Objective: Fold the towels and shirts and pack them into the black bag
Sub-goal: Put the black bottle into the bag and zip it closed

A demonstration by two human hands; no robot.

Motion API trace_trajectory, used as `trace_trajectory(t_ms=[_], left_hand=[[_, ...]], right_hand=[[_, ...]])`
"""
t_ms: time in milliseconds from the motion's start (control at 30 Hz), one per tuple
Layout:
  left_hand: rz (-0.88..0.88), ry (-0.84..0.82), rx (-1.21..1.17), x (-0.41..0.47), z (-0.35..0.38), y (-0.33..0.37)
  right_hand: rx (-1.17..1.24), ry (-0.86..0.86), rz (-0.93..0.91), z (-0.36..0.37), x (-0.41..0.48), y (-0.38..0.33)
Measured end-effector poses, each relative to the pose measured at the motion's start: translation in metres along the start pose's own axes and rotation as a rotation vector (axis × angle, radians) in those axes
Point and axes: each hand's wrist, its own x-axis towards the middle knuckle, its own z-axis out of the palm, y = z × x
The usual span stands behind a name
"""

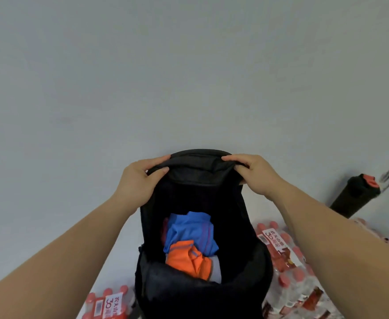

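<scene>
Near edge: a shrink-wrapped bottle pack (107, 305) with red caps is seen at lower left, just beside the black bag (202, 298). More bottle packs (288, 261) lie at the bag's right side. None are task items.

The bag is stood upright between the forearms, mouth wide open, main compartment exposed. Stowed low inside:
- The orange garment (186, 261) lies at the near side, on top.
- The blue garment (191, 231) lies behind it and partly under it.
- A grey piece (215, 270) is glimpsed at the orange one's right edge.
- A dark red scrap at the blue one's left is too shadowed to be identified.

Towel or shirt cannot be told for any of them. They look bundled rather than flat-folded.

Far rim: the bag's top flap is gripped at both corners. On the left hand (140, 178), fingers are curled over the flap with the thumb beneath. The right hand (255, 173) has the same grip, mirrored. Nothing else is held.

Beyond: a black cylinder (354, 196) with a red cap lies at right, well apart from the bag. A plain grey surface (189, 65) fills the rest.

Status, judged: packing is well advanced, with at least three items stowed. No loose towels or shirts are seen outside the bag, but the view is narrow, so leftovers cannot be ruled out. Likely remaining: the flap to be pulled over and the zip closed.
</scene>
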Motion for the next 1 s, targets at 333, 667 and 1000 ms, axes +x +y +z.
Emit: trace_trajectory(t_ms=[333, 667, 1000], left_hand=[[0.0, 0.195, 0.457, -0.006, 0.024, -0.016], [0.274, 0.263, 1.117, -0.036, 0.109, 0.051], [0.521, -0.144, 0.609, 0.023, 0.253, 0.068]], right_hand=[[0.03, -0.045, -0.167, 0.029, 0.002, 0.061], [0.11, -0.171, -0.279, 0.005, 0.0, 0.096], [0.008, -0.005, -0.076, -0.091, -0.023, 0.17]])
